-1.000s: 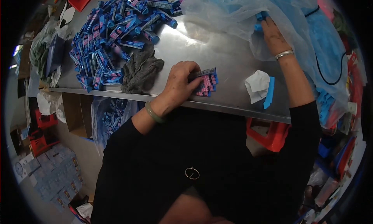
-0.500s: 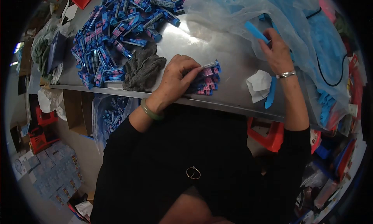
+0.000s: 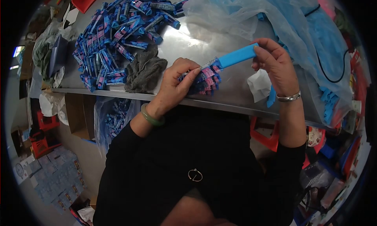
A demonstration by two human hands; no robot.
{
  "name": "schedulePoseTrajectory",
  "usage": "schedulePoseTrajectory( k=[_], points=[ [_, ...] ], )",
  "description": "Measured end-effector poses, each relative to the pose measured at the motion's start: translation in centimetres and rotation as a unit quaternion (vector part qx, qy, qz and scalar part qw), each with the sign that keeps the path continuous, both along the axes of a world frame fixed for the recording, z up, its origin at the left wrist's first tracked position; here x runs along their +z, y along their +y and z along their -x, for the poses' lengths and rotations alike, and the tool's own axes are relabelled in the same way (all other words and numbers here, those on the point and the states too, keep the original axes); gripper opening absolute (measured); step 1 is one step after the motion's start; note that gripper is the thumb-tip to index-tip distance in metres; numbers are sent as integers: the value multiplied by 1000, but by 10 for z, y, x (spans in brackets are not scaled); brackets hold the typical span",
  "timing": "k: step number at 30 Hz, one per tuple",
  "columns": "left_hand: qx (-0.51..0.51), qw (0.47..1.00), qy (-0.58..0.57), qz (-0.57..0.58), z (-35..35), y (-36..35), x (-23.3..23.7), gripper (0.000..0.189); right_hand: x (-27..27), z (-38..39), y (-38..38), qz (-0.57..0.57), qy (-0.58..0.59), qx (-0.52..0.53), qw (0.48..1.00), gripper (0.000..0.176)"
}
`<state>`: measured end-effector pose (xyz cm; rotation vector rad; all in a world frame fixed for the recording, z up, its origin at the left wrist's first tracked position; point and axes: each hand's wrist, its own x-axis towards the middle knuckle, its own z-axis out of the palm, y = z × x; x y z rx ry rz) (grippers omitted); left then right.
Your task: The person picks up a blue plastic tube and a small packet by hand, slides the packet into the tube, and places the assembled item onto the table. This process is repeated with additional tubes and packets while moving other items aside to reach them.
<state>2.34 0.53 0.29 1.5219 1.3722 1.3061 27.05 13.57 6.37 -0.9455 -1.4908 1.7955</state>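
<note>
Over a metal worktop (image 3: 231, 82), the left hand (image 3: 174, 82) closes, thumb over fingers, on small blue-and-pink packets (image 3: 206, 80); the right hand (image 3: 277, 65) pinches a blue strip (image 3: 237, 55), its far end touching them. A gray cloth (image 3: 145, 71) lies nearby.

Metal table (image 3: 231, 92) (shiny) carries blue packets (image 3: 106, 37), grey cloth (image 3: 143, 71), white paper (image 3: 259, 86).

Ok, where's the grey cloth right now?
Left of center in the head view, the grey cloth lies by the near edge of the table, between the pile of blue packets and the left hand.
</note>
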Motion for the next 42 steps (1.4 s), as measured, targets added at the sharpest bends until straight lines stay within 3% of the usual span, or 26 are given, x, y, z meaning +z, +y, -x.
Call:
schedulePoseTrajectory(
  k=[3, 8, 21, 24, 26, 27, 29, 30, 32, 36, 38, 42],
  points=[
    [7, 999, 25, -43, -2, 0, 5, 5, 1, 3, -2, -2, -29, 30, 999, 26],
    [36, 995, 67, -69, -1, -2, 6, 5, 10, 8, -6, -67, -75, -10, 995, 26],
    [34, 987, 105, -115, -1, -3, 13, 6, 11, 12, -8, -44, -68, 0, 997, 26],
    [15, 985, 107, -133, -2, -3, 8, 8, 12, 19, -17, -116, -73, 15, 990, 24],
    [-16, 999, -29, 7, -7, -7, 9, 14, 11, 24, -24, -165, -35, 63, 984, 23],
    [-16, 999, -29, 6, -10, -7, 12, 14, 12, 26, -27, -167, -35, 63, 983, 23],
    [-64, 964, -225, 127, -15, -7, 20, 21, 13, 30, -31, -166, -6, 58, 984, 24],
    [-63, 964, -225, 127, -15, -7, 20, 21, 11, 30, -31, -167, -6, 59, 984, 24],
    [-76, 968, -192, 142, -14, -5, 18, 25, 4, 30, -31, -227, -5, 82, 970, 24],
    [-71, 988, -98, 97, -14, -5, 16, 26, 4, 33, -38, -243, -16, 55, 968, 24],
    [-20, 999, -1, 26, -15, -6, 16, 25, 6, 33, -43, -90, -21, 14, 996, 24],
    [-12, 995, 92, -37, -13, -2, 11, 26, 3, 34, -45, -145, -62, -7, 987, 23]
  ],
)
